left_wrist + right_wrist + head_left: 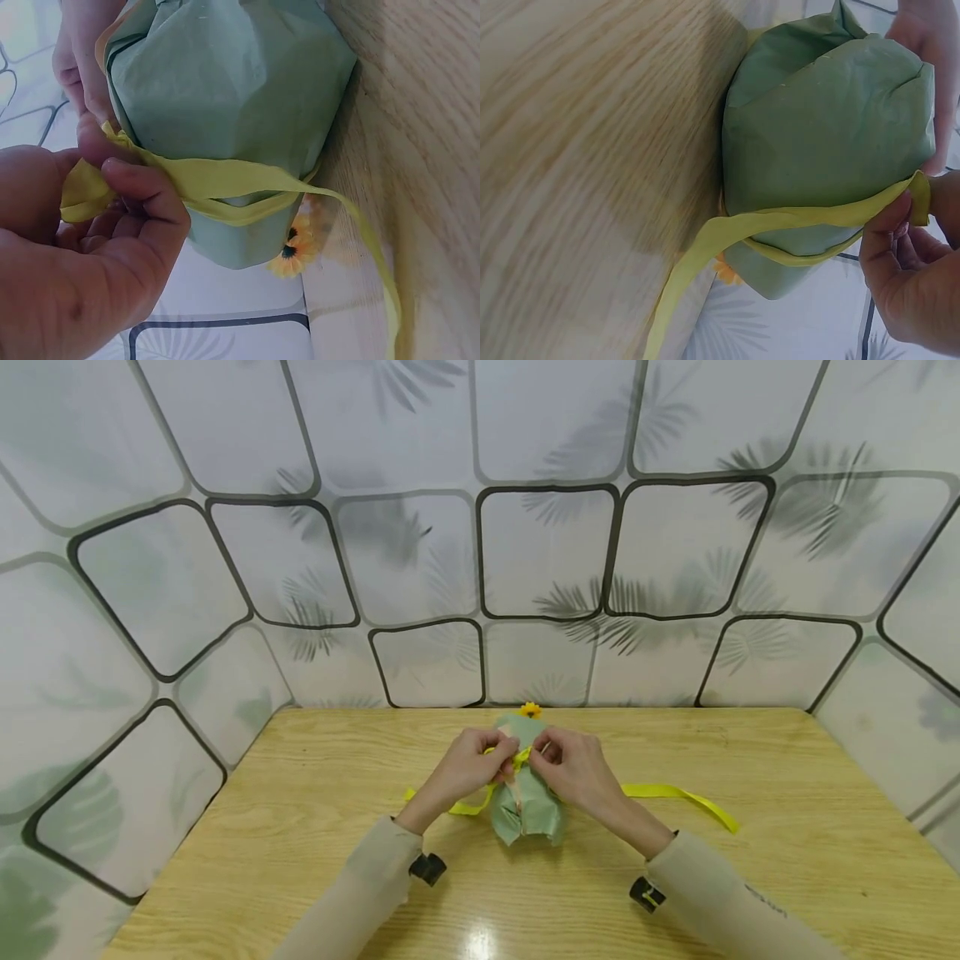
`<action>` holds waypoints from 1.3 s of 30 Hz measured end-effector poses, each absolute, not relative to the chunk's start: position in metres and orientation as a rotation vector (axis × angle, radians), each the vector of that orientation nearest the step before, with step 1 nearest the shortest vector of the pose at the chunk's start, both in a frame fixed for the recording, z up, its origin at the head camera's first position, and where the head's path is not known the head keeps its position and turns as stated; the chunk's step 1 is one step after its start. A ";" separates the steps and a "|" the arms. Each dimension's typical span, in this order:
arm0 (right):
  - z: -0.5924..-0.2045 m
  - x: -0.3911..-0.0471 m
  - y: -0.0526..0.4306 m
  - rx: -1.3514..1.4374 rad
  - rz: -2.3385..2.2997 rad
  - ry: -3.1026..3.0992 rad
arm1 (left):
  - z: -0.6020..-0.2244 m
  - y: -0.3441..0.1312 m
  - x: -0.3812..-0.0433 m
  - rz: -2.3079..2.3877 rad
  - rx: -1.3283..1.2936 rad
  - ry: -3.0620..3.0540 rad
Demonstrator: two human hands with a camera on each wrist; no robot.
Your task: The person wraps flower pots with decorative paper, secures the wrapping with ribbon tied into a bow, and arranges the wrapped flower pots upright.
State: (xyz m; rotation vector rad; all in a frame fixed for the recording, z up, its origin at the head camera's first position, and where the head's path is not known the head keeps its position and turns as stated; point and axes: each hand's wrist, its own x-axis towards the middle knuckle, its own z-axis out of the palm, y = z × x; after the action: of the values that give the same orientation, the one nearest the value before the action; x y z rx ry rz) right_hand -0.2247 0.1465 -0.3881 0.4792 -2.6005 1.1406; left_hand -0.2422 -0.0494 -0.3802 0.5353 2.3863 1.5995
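A bundle wrapped in green paper (pixel 534 810) lies on the table with a yellow ribbon (pixel 225 178) passed around its narrower part. On top of the bundle my left hand (pixel 474 762) pinches a loop of the ribbon between thumb and curled fingers. Close beside it, my right hand (pixel 576 764) pinches another part of the same ribbon, also seen in the right wrist view. Between the hands the ribbon is gathered, though the fingers partly hide how it crosses. An orange-yellow flower (pixel 531 710) with a dark centre shows at the bundle's far end.
The wooden table (pixel 300 827) spreads to both sides of the bundle and meets a patterned curtain or wall (pixel 420 560) at its back edge. One loose ribbon tail (pixel 686 793) trails across the table to the right; another part lies to the left.
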 end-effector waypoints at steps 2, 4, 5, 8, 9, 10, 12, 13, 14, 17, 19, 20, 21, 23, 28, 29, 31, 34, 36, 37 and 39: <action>-0.389 -0.224 0.147 0.492 1.125 -2.593 | -0.381 -0.050 -0.243 1.592 0.526 2.378; -0.390 -0.224 0.147 0.505 1.120 -2.582 | -0.381 -0.050 -0.243 1.602 0.501 2.350; -0.390 -0.223 0.147 0.510 1.121 -2.578 | -0.382 -0.050 -0.244 1.611 0.492 2.331; -0.390 -0.221 0.148 0.524 1.125 -2.567 | -0.384 -0.051 -0.246 1.630 0.493 2.275; -0.390 -0.221 0.148 0.528 1.126 -2.566 | -0.384 -0.052 -0.247 1.639 0.502 2.258; -0.390 -0.221 0.149 0.531 1.126 -2.566 | -0.384 -0.052 -0.247 1.642 0.514 2.249; -0.390 -0.221 0.149 0.533 1.125 -2.571 | -0.384 -0.053 -0.246 1.638 0.537 2.250; -0.389 -0.221 0.149 0.535 1.123 -2.574 | -0.384 -0.053 -0.246 1.637 0.544 2.253; -0.389 -0.221 0.150 0.536 1.121 -2.576 | -0.384 -0.053 -0.246 1.640 0.549 2.255; -0.389 -0.220 0.152 0.555 1.121 -2.564 | -0.384 -0.052 -0.245 1.658 0.532 2.250; -0.389 -0.220 0.153 0.586 1.116 -2.543 | -0.384 -0.051 -0.244 1.671 0.515 2.249; -0.389 -0.220 0.154 0.604 1.114 -2.533 | -0.384 -0.051 -0.244 1.681 0.506 2.247; -0.390 -0.220 0.155 0.629 1.111 -2.518 | -0.384 -0.051 -0.244 1.689 0.497 2.246; -0.392 -0.219 0.157 0.686 1.094 -2.490 | -0.384 -0.050 -0.244 1.706 0.492 2.244; -0.393 -0.216 0.160 0.818 1.075 -2.451 | -0.383 -0.050 -0.243 1.721 0.521 2.221; -0.392 -0.216 0.160 0.817 1.080 -2.463 | -0.383 -0.050 -0.243 1.719 0.529 2.218; -0.389 -0.216 0.158 0.777 1.098 -2.505 | -0.383 -0.050 -0.243 1.711 0.551 2.218; -0.386 -0.220 0.154 0.685 1.124 -2.580 | -0.382 -0.051 -0.242 1.706 0.581 2.215; -0.385 -0.223 0.152 0.643 1.134 -2.612 | -0.382 -0.051 -0.242 1.706 0.599 2.202; -0.385 -0.224 0.151 0.633 1.138 -2.620 | -0.382 -0.051 -0.242 1.706 0.604 2.193; -0.386 -0.226 0.150 0.626 1.149 -2.624 | -0.383 -0.051 -0.243 1.704 0.592 2.179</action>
State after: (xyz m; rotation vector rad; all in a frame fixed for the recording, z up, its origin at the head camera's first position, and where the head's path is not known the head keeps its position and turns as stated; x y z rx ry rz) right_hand -0.2259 0.1495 -0.3860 0.6262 -2.6240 1.1493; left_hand -0.2426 -0.0514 -0.3825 0.5916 2.1787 1.7045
